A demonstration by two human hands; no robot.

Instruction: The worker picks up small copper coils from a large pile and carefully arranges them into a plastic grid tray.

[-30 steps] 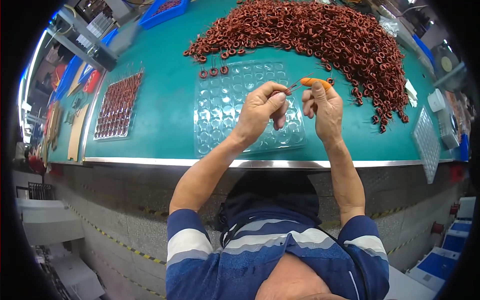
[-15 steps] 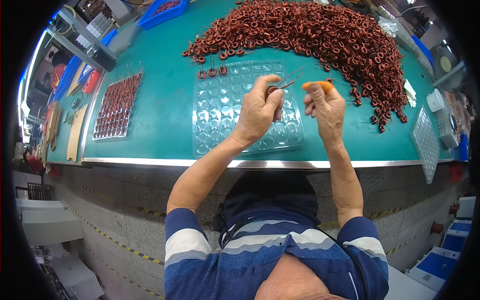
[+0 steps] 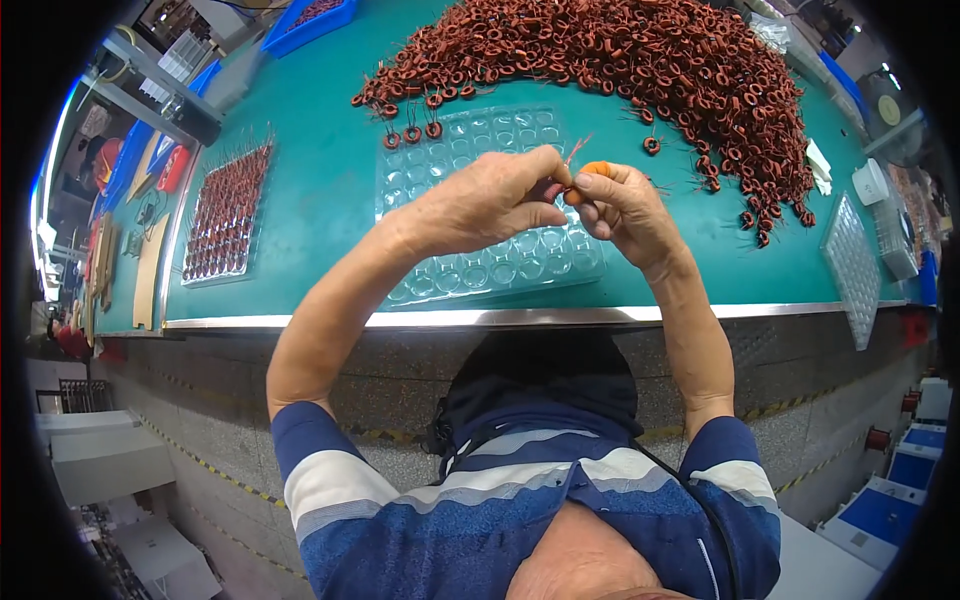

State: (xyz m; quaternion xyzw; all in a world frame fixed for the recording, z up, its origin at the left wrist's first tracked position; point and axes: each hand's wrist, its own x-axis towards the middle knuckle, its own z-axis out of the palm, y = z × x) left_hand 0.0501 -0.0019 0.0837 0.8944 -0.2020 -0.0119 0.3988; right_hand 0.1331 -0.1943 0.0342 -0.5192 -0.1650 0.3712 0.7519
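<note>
Left hand: my left hand [image 3: 490,205] is curled narrow around a wound coil [image 3: 561,189], its wire leads [image 3: 577,150] poking up past my forefinger; most of the ring is hidden.
Right hand: my right hand [image 3: 630,205] meets it, thumb and forefinger close together by an orange sleeve [image 3: 597,168] that seems to sit on a finger; whether these fingertips pinch the coil too, I cannot tell.
Coil place: between my two hands, above the right half of the front tray.
Front tray: the clear front tray [image 3: 480,272] lies at the bench's near edge [image 3: 500,317]; I judge it barely begun, its visible cups showing plain plastic.
Coil row: a row of three coils [image 3: 412,134] lies at that tray's far left corner, leads pointing away; seated in cups or not, I cannot be sure.
Side tray: toward the bench's left edge, the loaded tray [image 3: 215,277] looks done, row upon row of coils.
Spare tray: one clear spare tray [image 3: 853,270] overhangs the near right corner.
Coil pile: one pile [image 3: 620,50] arcs along the far side, beyond counting, so most are left.
Blue bin: one blue bin [image 3: 280,42], far left corner.
</note>
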